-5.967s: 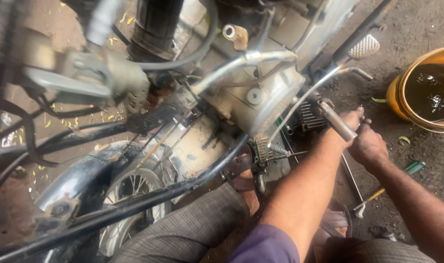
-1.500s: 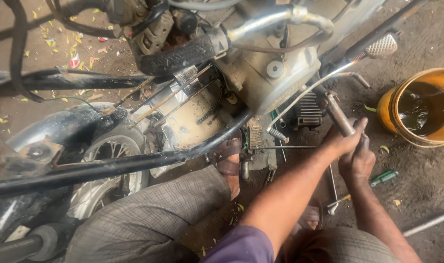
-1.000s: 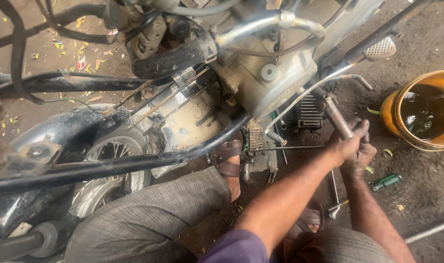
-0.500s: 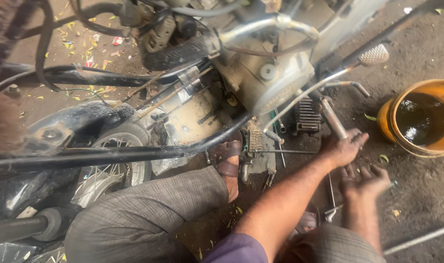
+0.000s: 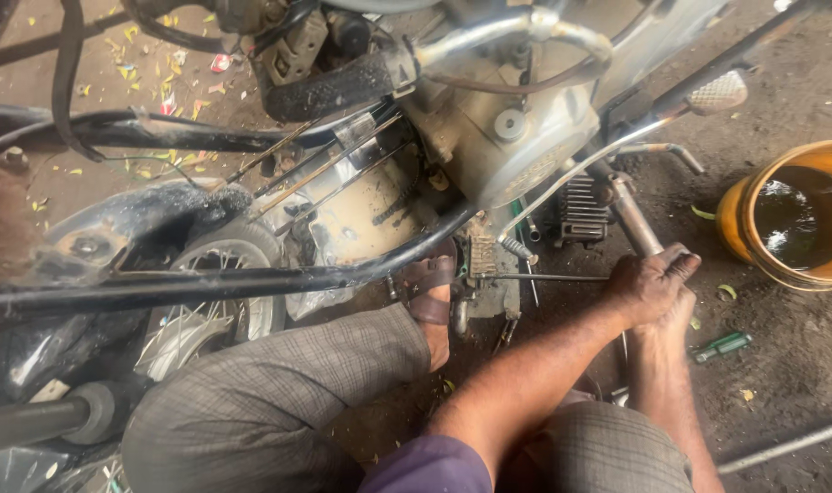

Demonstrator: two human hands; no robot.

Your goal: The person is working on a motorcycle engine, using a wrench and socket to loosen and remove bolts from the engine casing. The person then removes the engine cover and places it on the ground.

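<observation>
Beside a motorcycle engine [image 5: 516,155] on a dirt floor, a seated person's left hand [image 5: 651,285] wraps its grip around a thin metal rod [image 5: 544,277] running left toward the engine's underside. The right hand [image 5: 676,310] sits mostly hidden beneath it, so its grip cannot be told. Judging by this, the rod is being worked at the engine; the next move calls for a steady hold.

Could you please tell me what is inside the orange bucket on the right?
The orange bucket holds dark, glossy liquid that reflects light. Its depth, and anything lying beneath the surface, is hidden. The frame edge cuts off the bucket's right side.
</observation>
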